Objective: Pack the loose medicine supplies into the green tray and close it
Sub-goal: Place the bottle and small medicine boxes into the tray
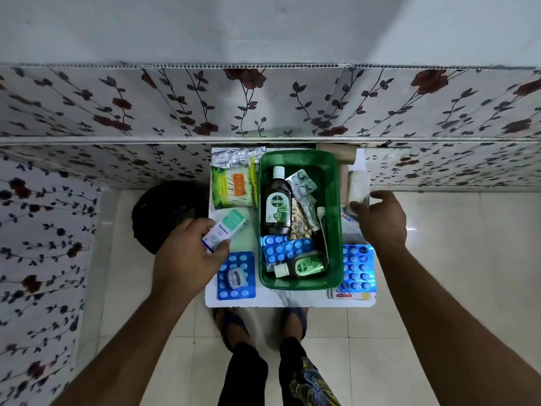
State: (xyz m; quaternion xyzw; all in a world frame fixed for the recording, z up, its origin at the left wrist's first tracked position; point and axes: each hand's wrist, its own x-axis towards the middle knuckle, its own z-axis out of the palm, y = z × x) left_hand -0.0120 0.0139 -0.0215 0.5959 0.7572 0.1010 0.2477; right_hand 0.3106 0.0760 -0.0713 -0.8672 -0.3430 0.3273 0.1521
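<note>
The green tray (335, 183) stands open on a small white table (281, 301). Inside lie a large Dettol bottle (276, 205), a small Dettol bottle (301, 266), blue blister strips (285, 247) and silver pill strips (301, 184). My left hand (187, 259) is shut on a white and teal medicine box (227, 228), left of the tray. My right hand (383, 218) hovers with fingers spread over a white roll (357, 186) on the tray's right. Loose on the table are a blue blister sheet (235, 275) with a small round tin (234, 278) on it, and another blue sheet (358, 269).
A pack of cotton buds (232, 187) and a silver foil strip (237, 155) lie at the table's back left. A flat tube (351, 295) lies at the front right edge. A dark round bin (167, 215) stands left of the table. Flower-patterned panels rise behind. My feet are under the table's front edge.
</note>
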